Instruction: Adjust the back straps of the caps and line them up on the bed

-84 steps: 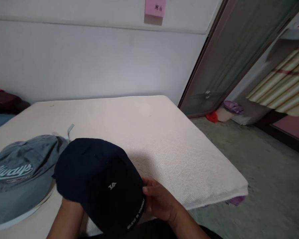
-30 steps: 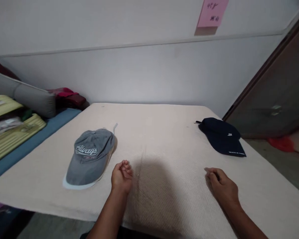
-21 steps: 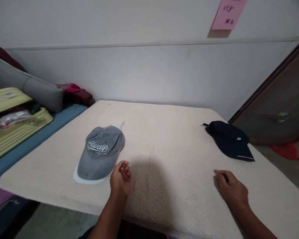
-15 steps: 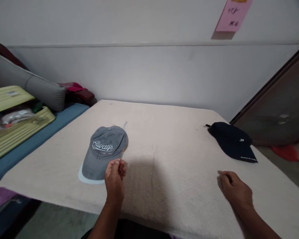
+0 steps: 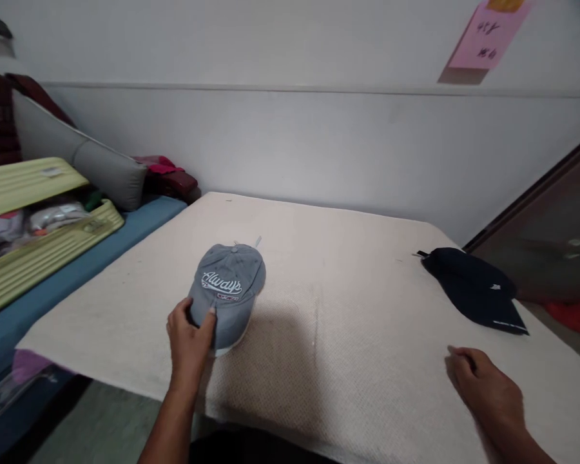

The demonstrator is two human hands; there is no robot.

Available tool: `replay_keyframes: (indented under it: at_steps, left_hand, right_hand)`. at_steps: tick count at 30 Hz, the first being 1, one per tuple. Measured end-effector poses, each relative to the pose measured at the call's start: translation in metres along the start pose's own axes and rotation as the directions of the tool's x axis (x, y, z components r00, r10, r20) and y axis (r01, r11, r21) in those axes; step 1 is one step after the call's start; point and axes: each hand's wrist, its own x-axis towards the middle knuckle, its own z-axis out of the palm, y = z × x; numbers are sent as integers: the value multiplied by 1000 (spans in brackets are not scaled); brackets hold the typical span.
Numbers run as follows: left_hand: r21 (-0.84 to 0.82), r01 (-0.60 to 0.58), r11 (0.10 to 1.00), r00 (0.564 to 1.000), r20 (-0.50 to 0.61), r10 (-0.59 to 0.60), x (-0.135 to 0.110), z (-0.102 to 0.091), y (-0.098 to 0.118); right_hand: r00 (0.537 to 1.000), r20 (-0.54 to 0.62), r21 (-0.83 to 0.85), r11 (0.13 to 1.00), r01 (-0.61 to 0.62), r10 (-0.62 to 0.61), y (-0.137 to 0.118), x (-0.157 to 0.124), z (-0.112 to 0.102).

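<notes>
Suitcase [image 5: 43, 265] left of grey cap [image 5: 232, 265]

With the table [image 5: 357, 258] as a clock face, one cap [image 5: 222, 274] sits on it at 9 o'clock, and the left hand [image 5: 188, 332] touches its near end. The other cap [image 5: 473, 290] lies at 3 o'clock. The right hand [image 5: 493, 390] is in front of that cap, at 4. The wall [image 5: 290, 142] stands behind, at 12, with a note [image 5: 490, 40] on it at 1. Off the table, at 10, a case [image 5: 38, 274] lies before a pillow [image 5: 94, 161]
</notes>
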Motion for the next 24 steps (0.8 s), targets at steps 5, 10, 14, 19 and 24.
replay_keyframes:
  at_steps: [5, 10, 14, 19, 24]
  left_hand:
    - [215, 79, 973, 983, 147, -112, 11, -2, -17]
    - [155, 53, 987, 995, 70, -64, 11, -4, -14]
    - [-6, 104, 995, 989, -105, -104, 7, -5, -2]
    - [-362, 336, 870, 942, 111, -318, -1, -2, 13]
    - [-648, 495, 579, 869, 372, -326, -26, 13, 48]
  right_hand:
    - [1000, 16, -24, 1000, -10, 11, -1, 0, 0]
    - [1000, 25, -43, 999, -4, 5, -1, 1, -1]
    - [999, 47, -38, 999, -6, 8, -1, 1, -2]
    - [1000, 15, -35, 999, 7, -7, 0, 3, 0]
    - [1000, -18, 6, 1000, 25, -25, 5, 6, 5]
